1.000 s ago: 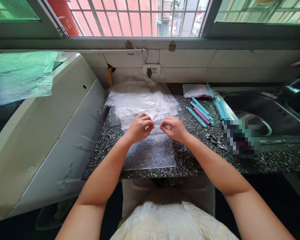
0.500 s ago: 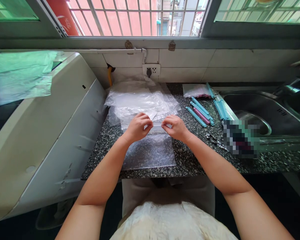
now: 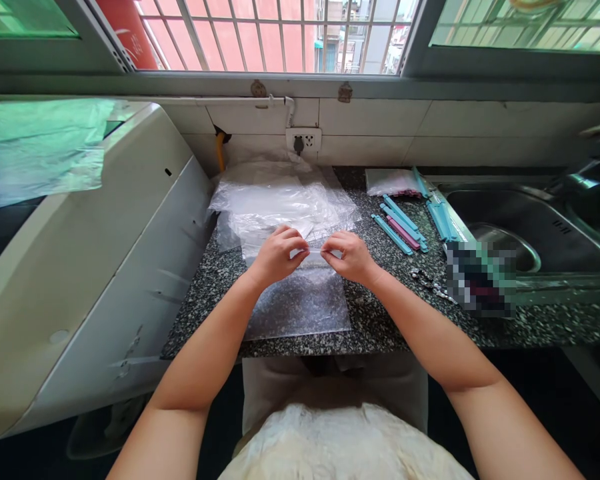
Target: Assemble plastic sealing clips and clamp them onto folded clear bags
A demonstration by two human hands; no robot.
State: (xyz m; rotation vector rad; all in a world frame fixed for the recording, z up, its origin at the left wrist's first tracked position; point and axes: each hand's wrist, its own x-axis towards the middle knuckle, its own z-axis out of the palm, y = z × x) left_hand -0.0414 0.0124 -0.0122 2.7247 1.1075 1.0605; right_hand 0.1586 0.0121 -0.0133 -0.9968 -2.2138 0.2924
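A clear plastic bag (image 3: 300, 308) lies on the speckled countertop, its near edge close to the counter's front. My left hand (image 3: 281, 253) pinches the bag's far edge between thumb and fingers. Just to the right, my right hand (image 3: 347, 253) pinches the same edge, with a short stretch of film between the two hands. Beyond them a pile of clear plastic bags (image 3: 280, 197) spreads toward the wall. Several blue bag-sealing clips (image 3: 393, 233) and a pink clip (image 3: 403, 233) lie to the right of my right hand.
At the right is a steel sink (image 3: 520, 207) with a tap. More blue clips (image 3: 443, 219) rest by its edge, near a packet (image 3: 391, 181). A small metallic strip (image 3: 433, 285) lies before a blurred-out item (image 3: 480, 283). A large white appliance (image 3: 130, 220) borders the left side; a socket (image 3: 304, 139) is on the wall.
My hands have drawn slightly closer together along the bag's far edge, both still pinching. The bag, pile and clips stay where they were.
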